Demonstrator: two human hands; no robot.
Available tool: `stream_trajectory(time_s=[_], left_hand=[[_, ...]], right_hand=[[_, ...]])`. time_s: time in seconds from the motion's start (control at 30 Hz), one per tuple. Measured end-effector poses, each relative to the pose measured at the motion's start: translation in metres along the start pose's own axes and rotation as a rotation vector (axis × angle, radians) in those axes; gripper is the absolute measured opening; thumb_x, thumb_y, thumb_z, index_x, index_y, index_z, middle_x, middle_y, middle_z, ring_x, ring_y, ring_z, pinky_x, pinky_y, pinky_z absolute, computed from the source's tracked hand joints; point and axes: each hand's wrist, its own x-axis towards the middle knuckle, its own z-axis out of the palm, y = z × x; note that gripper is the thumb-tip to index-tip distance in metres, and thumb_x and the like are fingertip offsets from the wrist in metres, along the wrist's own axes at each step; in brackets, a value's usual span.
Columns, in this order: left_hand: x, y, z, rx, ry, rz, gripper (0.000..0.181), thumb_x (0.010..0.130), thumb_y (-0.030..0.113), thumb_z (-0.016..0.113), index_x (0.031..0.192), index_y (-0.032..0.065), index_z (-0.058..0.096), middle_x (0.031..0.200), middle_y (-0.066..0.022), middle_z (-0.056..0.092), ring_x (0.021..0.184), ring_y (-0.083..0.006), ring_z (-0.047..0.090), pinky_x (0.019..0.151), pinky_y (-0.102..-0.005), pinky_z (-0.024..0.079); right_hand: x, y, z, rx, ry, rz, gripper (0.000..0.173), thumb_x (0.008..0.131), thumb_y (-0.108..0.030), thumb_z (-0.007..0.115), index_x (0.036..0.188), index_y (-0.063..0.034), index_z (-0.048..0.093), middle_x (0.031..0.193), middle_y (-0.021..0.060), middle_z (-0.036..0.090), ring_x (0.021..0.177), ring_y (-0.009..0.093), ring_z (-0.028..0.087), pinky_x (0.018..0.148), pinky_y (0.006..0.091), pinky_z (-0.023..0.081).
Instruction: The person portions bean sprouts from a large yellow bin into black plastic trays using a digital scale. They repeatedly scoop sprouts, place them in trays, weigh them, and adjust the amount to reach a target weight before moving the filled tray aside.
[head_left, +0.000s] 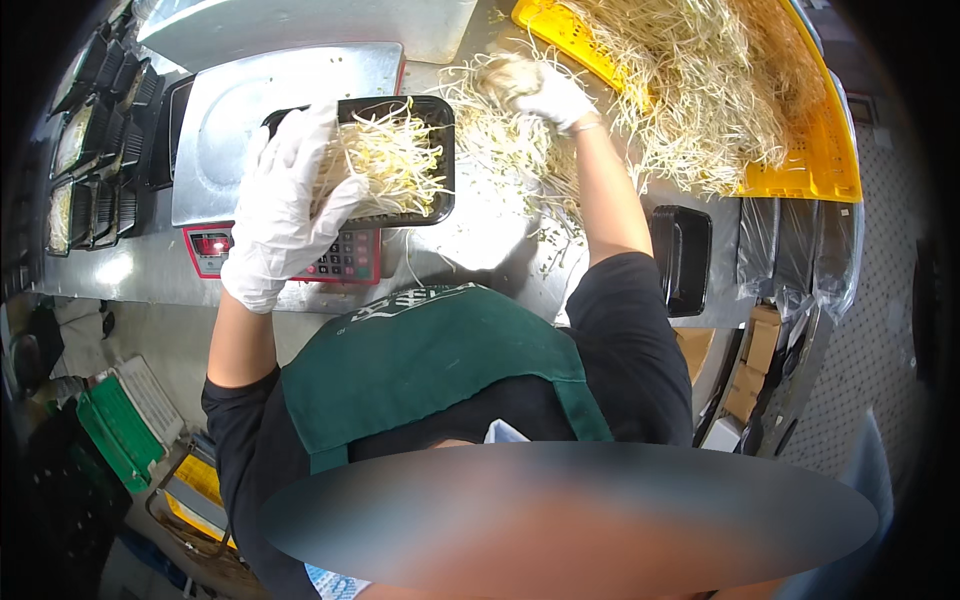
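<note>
My left hand (289, 202), in a white glove, lies over the left part of a black plastic tray (448, 161) and presses on the bean sprouts (397, 161) in it. The tray is above the right side of a digital scale with a steel plate (225, 135); whether it rests there I cannot tell. My right hand (551, 97), gloved too, reaches into a loose pile of bean sprouts (510, 150) on the steel table and has a clump at its fingertips. The fingers of my left hand partly hide the tray's contents.
A yellow crate (832, 165) heaped with sprouts stands at the upper right. Nested empty black trays (682, 259) lie below it, beside plastic-wrapped black trays (795, 251). Filled trays (71, 146) are stacked at the far left. A white foam box (315, 26) stands behind the scale.
</note>
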Motion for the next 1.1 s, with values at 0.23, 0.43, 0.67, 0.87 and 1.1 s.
stream_trajectory(time_s=[0.23, 0.43, 0.67, 0.87, 1.1], left_hand=[[-0.010, 0.007, 0.006, -0.159, 0.216, 0.006, 0.065, 0.081, 0.023, 0.068, 0.135, 0.0042, 0.039, 0.124, -0.0205, 0.050, 0.110, -0.0363, 0.051, 0.096, -0.0428, 0.038], [-0.048, 0.054, -0.004, -0.402, 0.505, 0.121, 0.037, 0.083, -0.004, 0.052, 0.120, -0.0059, 0.051, 0.119, -0.0198, 0.057, 0.107, -0.0289, 0.057, 0.094, -0.0379, 0.041], [-0.058, 0.088, 0.097, -0.625, -0.516, 0.038, 0.040, 0.088, 0.019, 0.052, 0.126, 0.0079, 0.051, 0.116, -0.0183, 0.056, 0.100, -0.0356, 0.058, 0.088, -0.0404, 0.046], [-0.045, 0.093, 0.155, -0.462, -0.639, 0.201, 0.046, 0.090, 0.020, 0.044, 0.135, 0.0093, 0.041, 0.138, -0.0185, 0.038, 0.107, -0.0369, 0.054, 0.092, -0.0397, 0.044], [-0.073, 0.082, 0.068, -0.654, -0.301, 0.201, 0.030, 0.089, 0.014, 0.052, 0.117, 0.0035, 0.057, 0.120, -0.0157, 0.056, 0.098, -0.0281, 0.061, 0.085, -0.0335, 0.048]], right_hand=[[-0.090, -0.141, -0.055, 0.132, 0.044, -0.091, 0.063, 0.066, -0.007, 0.074, 0.124, -0.0028, 0.049, 0.110, 0.0074, 0.061, 0.096, 0.017, 0.060, 0.085, 0.0292, 0.049], [-0.146, -0.102, 0.052, -0.836, 0.122, -0.017, 0.086, 0.060, -0.034, 0.069, 0.135, -0.0029, 0.039, 0.123, 0.0220, 0.053, 0.111, 0.033, 0.054, 0.098, 0.0369, 0.042], [-0.137, -0.073, 0.049, -0.249, -0.119, 0.117, 0.096, 0.062, -0.041, 0.080, 0.136, 0.0020, 0.036, 0.133, 0.0215, 0.046, 0.122, 0.031, 0.046, 0.105, 0.0360, 0.033], [-0.126, -0.032, 0.079, -0.843, -0.101, 0.002, 0.105, 0.055, -0.055, 0.078, 0.133, 0.0031, 0.038, 0.122, 0.0255, 0.053, 0.115, 0.032, 0.051, 0.099, 0.0338, 0.038], [-0.120, -0.021, 0.060, -0.440, -0.045, 0.050, 0.093, 0.057, -0.053, 0.077, 0.127, 0.0003, 0.047, 0.120, 0.0232, 0.054, 0.112, 0.032, 0.052, 0.098, 0.0360, 0.039]])
